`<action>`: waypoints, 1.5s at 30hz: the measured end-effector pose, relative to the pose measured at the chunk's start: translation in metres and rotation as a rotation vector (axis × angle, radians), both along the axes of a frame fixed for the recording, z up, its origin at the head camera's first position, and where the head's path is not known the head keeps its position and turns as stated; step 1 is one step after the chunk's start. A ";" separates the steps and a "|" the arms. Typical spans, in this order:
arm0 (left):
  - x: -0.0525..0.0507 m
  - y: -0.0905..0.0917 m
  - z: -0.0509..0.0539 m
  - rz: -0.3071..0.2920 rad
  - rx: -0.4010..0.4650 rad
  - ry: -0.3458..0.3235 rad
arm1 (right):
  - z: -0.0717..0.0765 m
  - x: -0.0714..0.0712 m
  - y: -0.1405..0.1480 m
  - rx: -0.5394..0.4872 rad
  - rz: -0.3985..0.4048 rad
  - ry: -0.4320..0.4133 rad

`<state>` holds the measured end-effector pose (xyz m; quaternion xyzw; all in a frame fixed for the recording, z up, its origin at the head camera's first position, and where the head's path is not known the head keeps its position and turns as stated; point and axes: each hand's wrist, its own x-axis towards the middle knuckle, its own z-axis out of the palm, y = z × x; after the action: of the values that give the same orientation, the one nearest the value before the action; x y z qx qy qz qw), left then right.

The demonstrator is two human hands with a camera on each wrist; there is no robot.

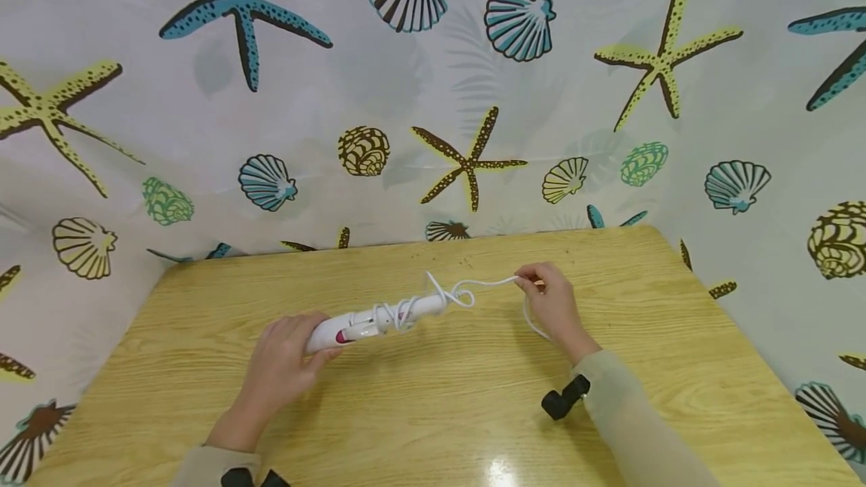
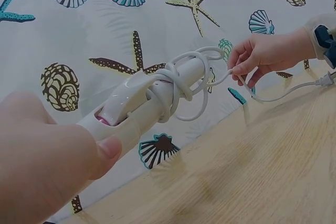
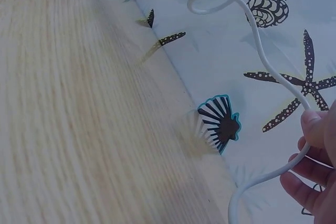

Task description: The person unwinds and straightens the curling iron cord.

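My left hand grips one end of a white curling iron, which is held above the table and slants up to the right. Its white cord is wound in loose loops around the far part of the iron. A pinkish-red patch shows beside the lever. My right hand pinches the cord between thumb and fingers, off to the right of the iron. From the iron to those fingers the cord runs with a loose bend, and its free end hangs below the hand. A plug shows at that end.
Under both hands lies a wood-grain table. A white cloth printed with starfish and shells hangs behind it and along the sides. Black wrist cameras sit on both wrists.
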<state>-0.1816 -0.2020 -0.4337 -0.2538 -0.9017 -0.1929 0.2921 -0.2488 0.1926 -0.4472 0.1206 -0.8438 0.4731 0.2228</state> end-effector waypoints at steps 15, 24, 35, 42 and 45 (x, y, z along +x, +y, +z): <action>-0.001 0.000 0.001 -0.007 -0.027 -0.023 | 0.034 -0.001 0.013 -0.110 -0.074 0.050; 0.001 -0.003 -0.001 -0.007 -0.028 -0.025 | 0.046 0.006 0.026 -0.135 -0.075 0.115; 0.003 -0.007 0.000 0.018 -0.012 -0.033 | 0.044 0.013 0.046 -0.065 -0.067 0.170; 0.001 -0.009 -0.002 0.025 -0.014 -0.032 | 0.039 0.016 0.063 -0.054 -0.123 0.144; 0.001 -0.009 -0.002 0.026 -0.013 -0.031 | 0.035 0.016 0.070 -0.063 -0.148 0.120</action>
<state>-0.1803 -0.2110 -0.4359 -0.2412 -0.9105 -0.1873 0.2790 -0.2327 0.2628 -0.4126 0.0792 -0.8203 0.4735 0.3108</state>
